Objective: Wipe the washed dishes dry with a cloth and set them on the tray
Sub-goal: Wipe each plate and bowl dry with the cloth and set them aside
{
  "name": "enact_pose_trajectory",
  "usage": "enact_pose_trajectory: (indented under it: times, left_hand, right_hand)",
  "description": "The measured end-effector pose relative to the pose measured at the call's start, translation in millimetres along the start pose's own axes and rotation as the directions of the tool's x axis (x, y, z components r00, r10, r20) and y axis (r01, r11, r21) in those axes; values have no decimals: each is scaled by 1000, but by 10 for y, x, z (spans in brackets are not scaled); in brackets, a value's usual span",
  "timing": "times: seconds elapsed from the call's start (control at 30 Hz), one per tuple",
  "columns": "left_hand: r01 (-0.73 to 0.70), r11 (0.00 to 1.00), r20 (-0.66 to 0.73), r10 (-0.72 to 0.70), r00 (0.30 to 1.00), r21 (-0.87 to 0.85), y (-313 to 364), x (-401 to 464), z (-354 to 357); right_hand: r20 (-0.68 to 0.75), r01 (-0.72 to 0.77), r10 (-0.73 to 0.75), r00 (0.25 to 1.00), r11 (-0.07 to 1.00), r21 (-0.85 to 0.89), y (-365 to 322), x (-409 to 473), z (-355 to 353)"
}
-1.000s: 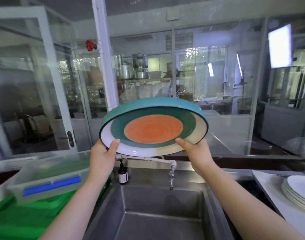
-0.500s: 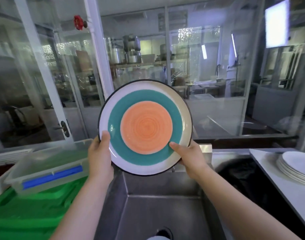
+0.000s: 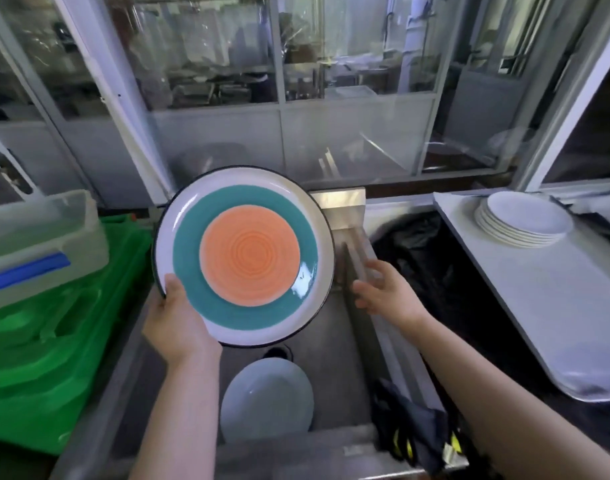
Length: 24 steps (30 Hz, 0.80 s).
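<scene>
The left hand (image 3: 177,322) alone holds the striped plate (image 3: 244,256), an orange centre ringed in teal and white with a dark rim. The thumb lies over the rim at about 8 o'clock on the plate; the other fingers are hidden behind it. The plate is tilted up so its face shows, above the steel sink (image 3: 334,327).

The right hand (image 3: 386,292) is off the plate, just beside its edge at 3 o'clock, fingers loosely spread and holding nothing, over the sink's right wall.

Down in the sink basin, at 6 o'clock from the held plate, a pale blue-grey plate (image 3: 267,401) lies near the drain. A dark cloth (image 3: 412,427) with yellow-green marks is draped over the sink's near right corner, at roughly 5 o'clock in the view, under the right forearm.

At 3 o'clock a light-coloured tray (image 3: 556,323) sits on the surface to the right of the sink, and a stack of white plates (image 3: 525,220) rests at its far end, around 2 o'clock. Between sink and tray there is a dark opening lined with black plastic (image 3: 431,261).

At 9 o'clock a green plastic crate (image 3: 54,341) stands left of the sink, with a clear plastic bin (image 3: 37,230) bearing a blue strip on top of it. Glass partitions (image 3: 348,133) run across the back at 12 o'clock.
</scene>
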<state>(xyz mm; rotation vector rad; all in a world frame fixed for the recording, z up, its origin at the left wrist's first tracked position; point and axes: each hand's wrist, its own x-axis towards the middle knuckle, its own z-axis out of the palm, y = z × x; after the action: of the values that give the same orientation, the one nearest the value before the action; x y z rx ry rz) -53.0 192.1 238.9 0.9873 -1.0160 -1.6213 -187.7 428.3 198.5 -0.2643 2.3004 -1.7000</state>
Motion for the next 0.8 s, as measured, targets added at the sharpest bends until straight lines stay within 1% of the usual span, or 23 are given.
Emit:
enact_pose_trajectory:
  times: [0.07,0.13,0.2,0.27,0.37,0.43,0.5,0.57,0.6,0.63,0.67,0.73,0.8]
  left_hand:
    - [25,999,-18,-25,1000,23,-105,-59,-58]
    - [44,998,-33,-43,999,41,-182,-125,-108]
    - [70,997,-49,-68,997,41,-259,-177,-143]
    - [131,991,-53,-130,990,19,-336,-214,-171]
    - [212,977,-63,-211,975,1,-447,-223,-208]
    - [247,969,-66,-247,967,-11,-504,-222,-238]
    - [278,960,-74,-279,957,-30,-540,-216,-269]
    - [299,952,-82,-304,949,-66,-550,-219,-313]
    - [306,948,-85,-313,946,-84,-543,-222,-338]
    - [312,945,-92,-320,943,-97,-529,-226,-361]
    - [313,944,-101,-323,941,-107,-511,-228,-383]
    - [300,944,-111,-316,942,-138,-468,-236,-422]
    - [285,944,-108,-305,946,-166,-433,-226,-455]
  right_hand:
    - [-8,-116,117,993,960,-255,451,-110,-172]
    - [-13,-250,268,963,880,-405,859,-269,-296]
    - [-18,-299,342,940,796,-526,1183,-443,-334]
    - [-1,-265,341,940,728,-632,1403,-615,-296]
    - [34,-205,334,942,651,-731,1566,-800,-149]
    - [56,-140,314,948,565,-813,1630,-880,-20]
    - [70,-70,284,956,454,-888,1688,-934,84]
    - [83,-16,261,962,359,-933,1752,-964,127]
    - [91,5,245,965,330,-944,1784,-967,123]
    - [95,17,225,970,326,-945,1814,-964,105]
    - [92,13,204,975,357,-934,1830,-951,77]
    - [69,-22,159,985,505,-863,1793,-894,16]
    - [37,-19,70,997,668,-744,1662,-804,-27]
